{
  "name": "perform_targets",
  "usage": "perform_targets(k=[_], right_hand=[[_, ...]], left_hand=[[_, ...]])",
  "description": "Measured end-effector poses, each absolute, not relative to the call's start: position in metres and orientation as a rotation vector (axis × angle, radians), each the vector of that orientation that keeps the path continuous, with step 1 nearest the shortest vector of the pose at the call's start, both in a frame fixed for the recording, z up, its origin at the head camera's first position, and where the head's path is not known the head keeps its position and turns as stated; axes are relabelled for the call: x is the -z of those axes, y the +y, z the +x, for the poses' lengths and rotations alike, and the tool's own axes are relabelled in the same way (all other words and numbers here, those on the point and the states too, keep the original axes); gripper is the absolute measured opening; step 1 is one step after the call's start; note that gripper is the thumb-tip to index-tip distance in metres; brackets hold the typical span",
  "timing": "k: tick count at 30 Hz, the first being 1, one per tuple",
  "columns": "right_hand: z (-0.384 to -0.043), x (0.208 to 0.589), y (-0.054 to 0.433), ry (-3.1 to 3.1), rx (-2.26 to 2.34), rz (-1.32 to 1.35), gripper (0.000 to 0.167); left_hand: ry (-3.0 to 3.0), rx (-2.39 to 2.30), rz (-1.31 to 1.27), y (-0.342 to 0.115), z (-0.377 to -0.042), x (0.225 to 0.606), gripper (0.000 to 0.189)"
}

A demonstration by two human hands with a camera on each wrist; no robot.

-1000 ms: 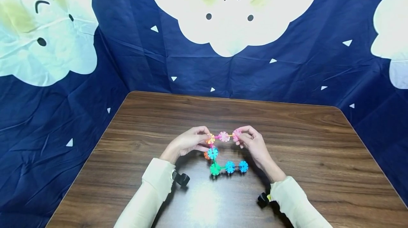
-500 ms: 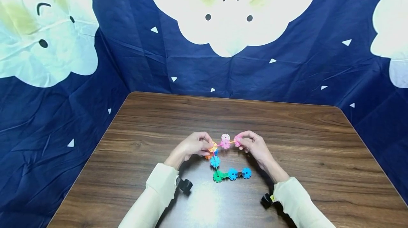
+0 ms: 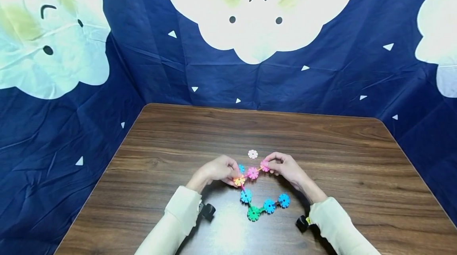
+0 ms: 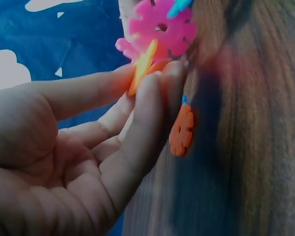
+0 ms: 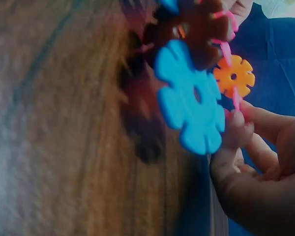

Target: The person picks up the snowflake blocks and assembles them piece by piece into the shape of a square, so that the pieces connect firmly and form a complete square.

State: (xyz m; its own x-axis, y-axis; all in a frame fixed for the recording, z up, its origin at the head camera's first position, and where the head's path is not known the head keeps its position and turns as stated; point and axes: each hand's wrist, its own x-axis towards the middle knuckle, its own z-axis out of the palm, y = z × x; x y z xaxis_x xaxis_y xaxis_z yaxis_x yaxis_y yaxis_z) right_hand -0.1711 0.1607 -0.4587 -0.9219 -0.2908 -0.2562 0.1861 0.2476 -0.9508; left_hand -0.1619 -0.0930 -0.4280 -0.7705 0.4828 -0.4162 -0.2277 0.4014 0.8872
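Note:
A chain of notched plastic snowflake discs hangs between the hands. In the head view my left hand [image 3: 218, 170] pinches a yellow-orange disc [image 3: 239, 181] at the chain's bend. My right hand [image 3: 287, 168] pinches the pink disc [image 3: 264, 166] at one end, with another pink disc [image 3: 252, 173] between the hands. The other side runs nearer to me through a blue disc [image 3: 245, 196], a green disc [image 3: 253, 213] and two more blue ones, ending at the outer blue disc [image 3: 283, 200]. The right wrist view also shows a brown disc [image 5: 204, 37] linking into the chain.
A pale pink disc [image 3: 252, 154] lies loose on the wooden table [image 3: 321, 140] beyond the chain. Close to the left hand are a blue disc [image 3: 241, 168] and an orange disc [image 4: 182, 130]. A dark blue cloth with clouds [image 3: 214, 76] hangs behind the table.
Both hands have drawn the chain nearer to me, and its blue end has swung right. The pale pink loose disc, formerly hidden behind the chain, is now fully visible.

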Motion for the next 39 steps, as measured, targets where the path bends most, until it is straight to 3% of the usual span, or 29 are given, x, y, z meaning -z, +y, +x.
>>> perform_targets(k=[25, 39], right_hand=[[-0.184, 0.454, 0.156, 2.262, 1.377, -0.326, 0.021], [-0.227, 0.437, 0.133, 2.635, 0.944, -0.438, 0.025]], left_hand=[[2.143, -0.863, 0.345, -0.092, -0.156, 0.418, 0.028], [2.409, -1.073, 0.385, -0.065, -0.180, 0.417, 0.021]])
